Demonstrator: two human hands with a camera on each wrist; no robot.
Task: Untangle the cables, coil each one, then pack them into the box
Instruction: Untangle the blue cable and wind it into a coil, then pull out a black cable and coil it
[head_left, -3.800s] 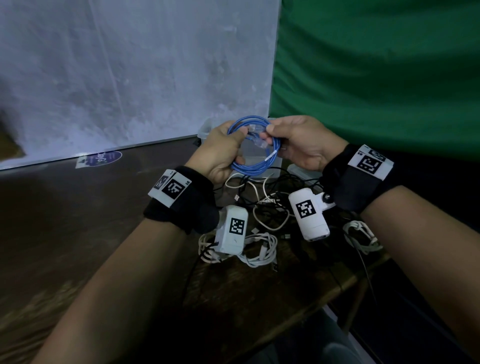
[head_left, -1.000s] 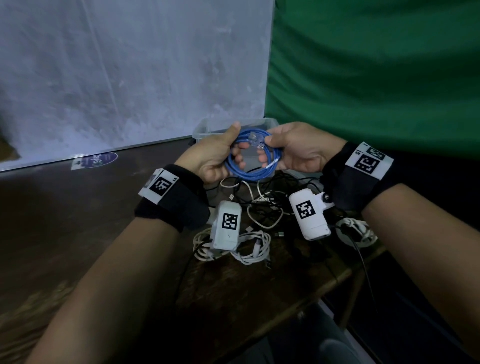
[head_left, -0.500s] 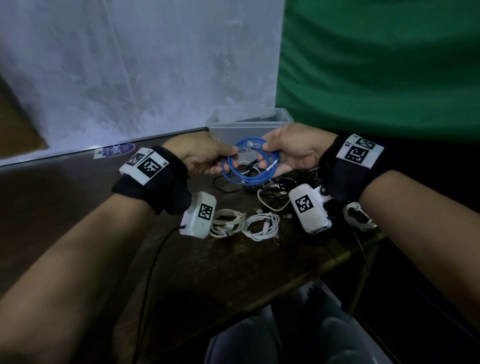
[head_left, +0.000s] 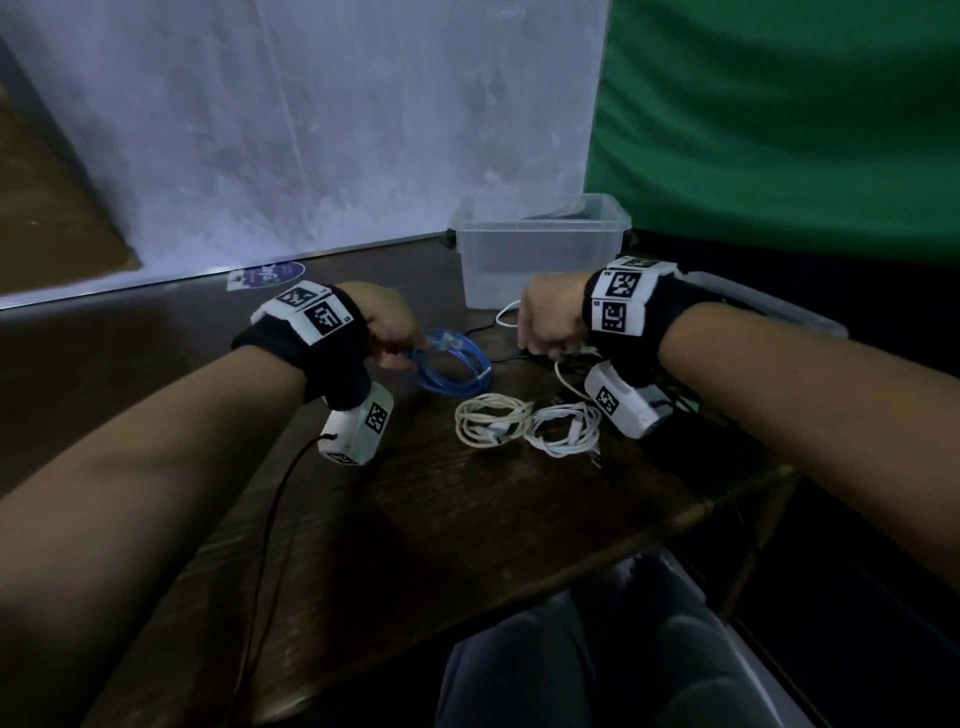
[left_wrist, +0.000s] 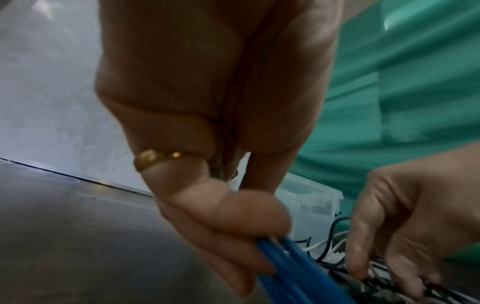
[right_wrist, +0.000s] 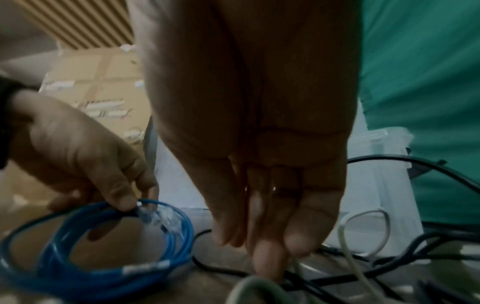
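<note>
Our left hand (head_left: 387, 325) pinches the blue coil (head_left: 454, 366) at its rim, fingers curled round the strands; the coil lies low over the table (head_left: 415, 519), left of the box (head_left: 540, 249); whether it touches the wood we cannot tell. Our right hand (head_left: 550, 322) reaches down with fingers pressed together into the tangle (right_wrist: 363, 257) of black and white leads before the box; whether it has hold of any lead we cannot tell. Two white coils (head_left: 524, 423) lie side by side nearer us, apart from both hands.
</note>
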